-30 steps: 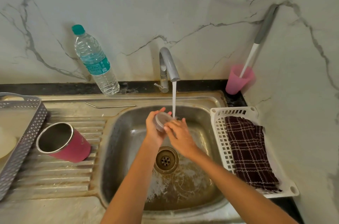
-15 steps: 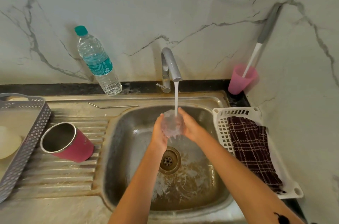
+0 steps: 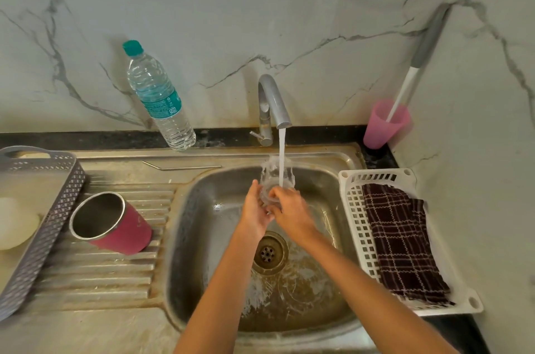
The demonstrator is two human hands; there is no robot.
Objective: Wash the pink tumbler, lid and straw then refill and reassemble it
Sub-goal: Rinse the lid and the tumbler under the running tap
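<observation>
While your left hand [image 3: 254, 210] and right hand [image 3: 293, 210] grip the clear lid [image 3: 267, 194] under the tap stream [image 3: 280, 156], expect it light, stiff, wet-slick; pinch its rim, not the face.

The left hand [image 3: 256, 210] and right hand [image 3: 292, 209] hold the clear lid [image 3: 267, 194] under the running tap [image 3: 273, 101], above the sink [image 3: 202, 237].

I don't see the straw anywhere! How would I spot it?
Start at the steel sink and look along its flat back ledge, left of the tap. Just in front of the water bottle lies the straw, flat and alone. It is thin silver metal with a bent end, unlike the fat pink tumbler lying nearer on the ribbed drainboard.
</observation>
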